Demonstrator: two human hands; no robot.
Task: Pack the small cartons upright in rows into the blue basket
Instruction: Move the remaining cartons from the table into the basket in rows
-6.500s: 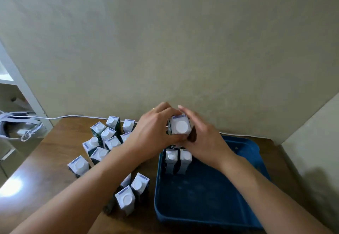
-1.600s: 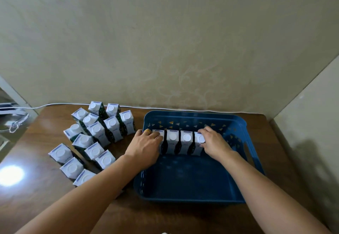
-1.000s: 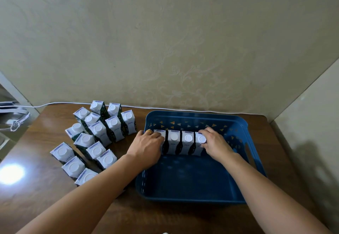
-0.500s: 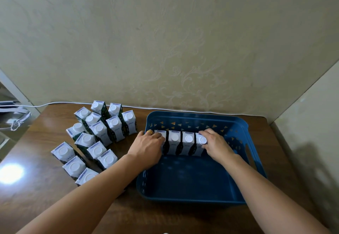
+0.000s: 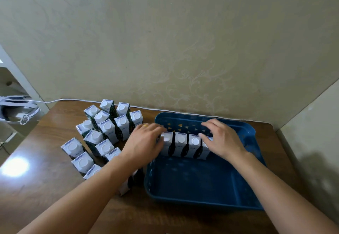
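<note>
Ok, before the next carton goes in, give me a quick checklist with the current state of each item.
1. Row of four cartons upright in the blue basket: ok.
2. Row snug against the far wall: not ok, a gap shows behind it.
3. Left hand free to pick: cannot tell, its fingers lie at the leftmost carton.
4. Right hand free: ok, fingers spread over the row's right end.
5. Basket floor in front of the row free: ok.
6. Loose cartons on the table within reach, upright: ok.
</note>
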